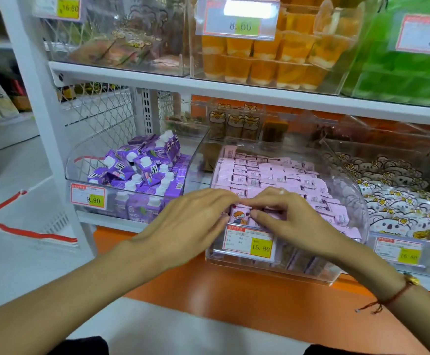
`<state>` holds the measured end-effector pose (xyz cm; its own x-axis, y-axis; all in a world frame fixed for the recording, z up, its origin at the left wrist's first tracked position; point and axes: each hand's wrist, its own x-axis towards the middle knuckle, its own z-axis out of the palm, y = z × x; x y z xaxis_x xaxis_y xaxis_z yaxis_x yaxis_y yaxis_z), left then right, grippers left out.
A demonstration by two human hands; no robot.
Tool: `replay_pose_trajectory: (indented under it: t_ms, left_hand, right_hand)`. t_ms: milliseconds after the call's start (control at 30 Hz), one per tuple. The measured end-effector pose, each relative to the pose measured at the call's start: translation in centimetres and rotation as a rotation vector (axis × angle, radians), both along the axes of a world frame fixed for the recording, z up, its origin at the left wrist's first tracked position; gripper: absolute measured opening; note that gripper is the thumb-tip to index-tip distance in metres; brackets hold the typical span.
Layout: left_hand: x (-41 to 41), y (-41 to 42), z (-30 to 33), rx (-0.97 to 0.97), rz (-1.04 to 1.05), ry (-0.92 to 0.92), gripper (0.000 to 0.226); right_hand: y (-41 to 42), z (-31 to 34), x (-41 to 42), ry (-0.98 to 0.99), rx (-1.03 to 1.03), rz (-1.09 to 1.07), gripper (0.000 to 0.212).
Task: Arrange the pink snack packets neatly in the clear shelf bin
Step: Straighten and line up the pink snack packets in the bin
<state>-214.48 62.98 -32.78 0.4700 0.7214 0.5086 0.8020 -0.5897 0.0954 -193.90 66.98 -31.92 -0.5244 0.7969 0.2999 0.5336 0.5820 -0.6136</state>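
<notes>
Several pink snack packets (pixel 267 176) lie in rows inside the clear shelf bin (pixel 347 175) on the middle shelf. At the bin's front edge my left hand (pixel 188 221) and my right hand (pixel 283 213) meet, fingertips touching. Both pinch a pink packet with a cartoon figure (pixel 241 215), which stands upright in the front row. The fingers hide part of that row. A price tag reading 15.80 (pixel 249 243) hangs on the bin's front wall below my hands.
Left of it, a clear bin holds purple drink cartons (pixel 142 170). To the right, a bin holds white koala-print packets (pixel 401 198). The shelf above carries orange jelly cups (pixel 267 57) and green packs (pixel 408 75). An orange ledge (pixel 234 290) runs below the bins.
</notes>
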Motion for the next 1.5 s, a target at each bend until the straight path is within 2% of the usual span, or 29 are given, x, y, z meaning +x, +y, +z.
replay_pose_trajectory:
  t_ms: [133, 233, 333, 500, 567, 667, 833, 933, 1167, 1300, 1500]
  left_hand:
    - [0.5, 0.1, 0.0, 0.042, -0.009, 0.057, 0.026]
    - [0.3, 0.4, 0.1, -0.010, -0.046, 0.031, 0.022]
    - [0.1, 0.9, -0.1, -0.053, -0.058, 0.086, 0.024]
    - [0.1, 1.0, 0.3, -0.098, -0.022, 0.125, 0.029]
    - [0.0, 1.3, 1.1, -0.100, -0.008, 0.059, 0.026]
    - [0.2, 3.0, 2.6, -0.062, 0.042, 0.013, 0.025]
    - [2.2, 6.1, 3.3, -0.124, 0.058, 0.256, 0.024]
    - [2.5, 7.0, 3.6, -0.168, 0.046, 0.314, 0.021]
    - [0.8, 7.1, 4.0, -0.251, 0.038, 0.214, 0.021]
    - [1.0, 6.6, 3.5, -0.194, 0.106, 0.151, 0.017]
    - [2.1, 6.1, 1.8, -0.006, 0.176, 0.071, 0.020]
  right_hand:
    - [-0.1, 0.0, 0.2, 0.121, 0.033, -0.085, 0.021]
    - [-0.5, -0.3, 0.2, -0.017, 0.114, -0.103, 0.017]
    - [-0.5, -0.5, -0.1, -0.185, 0.157, -0.080, 0.019]
    - [0.2, 0.0, 0.6, -0.123, 0.121, -0.039, 0.015]
    - [0.5, 0.2, 1.3, -0.101, 0.194, -0.095, 0.015]
    - [0.7, -0.1, 2.0, -0.187, 0.278, -0.164, 0.025]
    - [0.4, -1.5, 2.3, -0.282, 0.305, -0.135, 0.036]
    - [0.4, -1.7, 2.2, -0.269, 0.322, -0.149, 0.035]
    - [0.6, -2.3, 1.0, -0.213, 0.293, -0.170, 0.027]
    - [0.5, -2.1, 0.8, -0.223, 0.274, -0.167, 0.027]
    - [0.8, -0.8, 1.4, -0.214, 0.150, -0.136, 0.026]
